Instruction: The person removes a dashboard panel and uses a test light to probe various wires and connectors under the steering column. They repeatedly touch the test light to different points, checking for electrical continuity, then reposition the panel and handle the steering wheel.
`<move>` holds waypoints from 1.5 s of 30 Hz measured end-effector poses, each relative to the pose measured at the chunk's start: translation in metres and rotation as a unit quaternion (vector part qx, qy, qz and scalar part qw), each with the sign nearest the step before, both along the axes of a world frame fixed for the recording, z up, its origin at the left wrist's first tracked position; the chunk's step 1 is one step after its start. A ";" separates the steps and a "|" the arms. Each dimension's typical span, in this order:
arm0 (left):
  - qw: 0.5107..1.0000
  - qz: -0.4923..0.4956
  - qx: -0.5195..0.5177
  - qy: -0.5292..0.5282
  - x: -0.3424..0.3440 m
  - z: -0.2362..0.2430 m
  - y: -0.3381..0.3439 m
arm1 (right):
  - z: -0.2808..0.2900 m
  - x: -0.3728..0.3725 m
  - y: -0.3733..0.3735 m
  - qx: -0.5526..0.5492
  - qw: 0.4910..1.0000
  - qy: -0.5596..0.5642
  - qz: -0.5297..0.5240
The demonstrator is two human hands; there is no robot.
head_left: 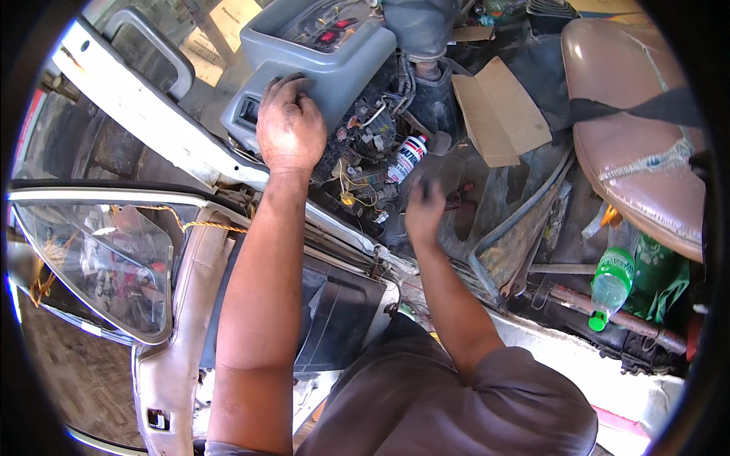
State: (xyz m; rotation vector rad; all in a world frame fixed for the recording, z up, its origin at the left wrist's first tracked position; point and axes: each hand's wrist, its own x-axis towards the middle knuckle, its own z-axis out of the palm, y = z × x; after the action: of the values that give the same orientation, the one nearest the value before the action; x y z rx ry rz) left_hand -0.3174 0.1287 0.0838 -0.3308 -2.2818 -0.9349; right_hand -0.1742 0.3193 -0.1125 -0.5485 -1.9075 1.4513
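Note:
My left hand (290,129) rests on the grey dashboard panel (353,64) of a vehicle, its fingers bent loosely over the surface beside a small dark switch opening. To the right, my right hand (426,207) hangs low over the dirty cab floor (487,197). Motion smears its fingers, so I cannot make out whether anything is in them. Just above that hand, a white, red and blue spray can (408,159) leans among exposed wires and connectors (365,178) under the panel.
A folded cardboard piece (502,114) lies on the floor near a torn brown seat (642,144). Below the seat is a green-labelled plastic bottle (612,277). The open door (175,304) stands at lower left. Another person's leg (418,34) shows at the top.

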 end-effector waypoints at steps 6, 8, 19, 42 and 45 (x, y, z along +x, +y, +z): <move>1.000 0.017 0.000 -0.002 0.001 0.000 0.001 | -0.087 0.155 -0.023 0.026 0.941 -0.220 0.257; 0.999 0.027 0.002 -0.019 0.001 0.000 0.002 | -0.091 0.171 -0.020 0.047 0.932 -0.238 0.268; 0.994 0.070 -0.055 -0.059 -0.003 0.001 0.002 | -0.146 0.178 0.017 0.084 0.924 -0.312 0.205; 0.996 0.056 -0.060 -0.016 -0.002 -0.001 0.004 | -0.112 0.004 0.102 0.468 0.737 -0.485 -0.050; 0.997 0.064 -0.050 -0.016 -0.001 -0.003 0.005 | -0.123 -0.004 0.135 0.498 0.635 -0.590 0.021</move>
State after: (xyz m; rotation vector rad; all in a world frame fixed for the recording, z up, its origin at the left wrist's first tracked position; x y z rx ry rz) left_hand -0.3186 0.1333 0.0812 -0.2098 -2.3538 -0.7692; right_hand -0.1779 0.4542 -0.2359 -0.9562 -3.2274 -0.4377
